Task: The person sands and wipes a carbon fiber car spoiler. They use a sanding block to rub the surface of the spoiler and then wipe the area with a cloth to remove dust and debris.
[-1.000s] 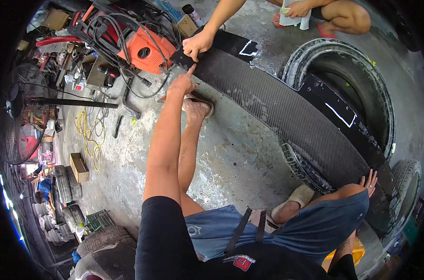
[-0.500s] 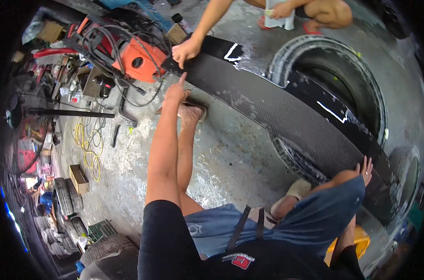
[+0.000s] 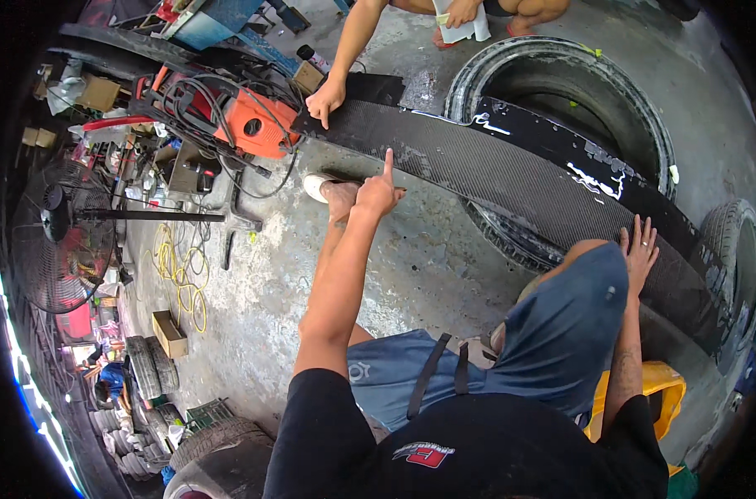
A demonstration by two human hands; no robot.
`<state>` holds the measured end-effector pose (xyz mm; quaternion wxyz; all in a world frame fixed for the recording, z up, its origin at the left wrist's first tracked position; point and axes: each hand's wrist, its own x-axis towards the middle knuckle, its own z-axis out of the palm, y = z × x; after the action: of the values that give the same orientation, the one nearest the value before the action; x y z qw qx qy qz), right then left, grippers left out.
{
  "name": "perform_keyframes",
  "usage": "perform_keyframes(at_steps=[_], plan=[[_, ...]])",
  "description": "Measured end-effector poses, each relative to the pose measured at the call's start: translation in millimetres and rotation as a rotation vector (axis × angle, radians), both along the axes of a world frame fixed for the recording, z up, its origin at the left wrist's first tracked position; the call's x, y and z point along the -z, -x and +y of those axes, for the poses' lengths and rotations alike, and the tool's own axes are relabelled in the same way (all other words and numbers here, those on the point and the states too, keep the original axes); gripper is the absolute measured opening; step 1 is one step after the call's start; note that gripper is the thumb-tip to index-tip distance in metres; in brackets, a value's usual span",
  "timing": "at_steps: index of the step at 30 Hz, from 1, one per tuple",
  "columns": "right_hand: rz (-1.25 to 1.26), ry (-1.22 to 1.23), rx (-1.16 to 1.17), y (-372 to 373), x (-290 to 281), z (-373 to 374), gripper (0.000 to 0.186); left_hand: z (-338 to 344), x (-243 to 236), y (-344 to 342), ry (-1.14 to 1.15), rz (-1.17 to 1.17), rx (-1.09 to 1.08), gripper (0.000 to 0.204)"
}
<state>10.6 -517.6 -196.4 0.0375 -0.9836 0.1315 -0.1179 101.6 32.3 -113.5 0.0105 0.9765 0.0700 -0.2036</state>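
The index finger of the left hand is extended toward the near edge of the long carbon-weave panel; fingertip contact cannot be confirmed. Its remaining fingers are folded, and whether they enclose anything cannot be told. The right hand lies flat on the panel's right-hand portion, fingers moderately spread, grasping nothing. The panel spans diagonally in front of the person, passing over a large tyre on the floor. A co-worker's hand points down at the panel's far left end. The step in hand appears to be inspecting or indicating a location along the edge. The next move probably calls for keeping the right palm steady while the left finger traces that edge. Bright streaks on the black strip look like reflections rather than lettering. The black shirt bears a red and white chest logo; the blue shorts carry a pale emblem. No label is legible on the orange machine beyond the panel's left end.
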Motion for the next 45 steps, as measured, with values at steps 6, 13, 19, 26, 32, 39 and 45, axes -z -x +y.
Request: perform_keyframes(at_steps=[6,13,19,26,32,39,45], plan=[[-0.200,-0.427,-0.304,-1,-14,27,0.050,-15,4,2,0.028,0.052,0.107,0.107],[-0.208,-0.654,-0.999,-89,-75,224,0.037,-42,1,106,0.520,-0.217,0.029,0.098],[-0.091,-0.379,-1.032,-139,-42,319,0.040,-59,49,205,0.765,-0.190,-0.304,0.097],[-0.120,-0.227,-0.972,-144,-30,332,0.046,-75,83,231,0.828,-0.111,-0.397,0.093],[-0.012,-0.122,-0.907,-124,-39,341,0.050,-77,87,229,0.808,-0.050,-0.333,0.093],[0.232,-0.247,-0.894,-125,-43,367,0.050,-56,127,252,0.812,-0.022,-0.307,0.093],[0.168,-0.387,-0.913,-106,-44,367,0.054,-29,128,289,0.721,-0.025,-0.324,0.090]])
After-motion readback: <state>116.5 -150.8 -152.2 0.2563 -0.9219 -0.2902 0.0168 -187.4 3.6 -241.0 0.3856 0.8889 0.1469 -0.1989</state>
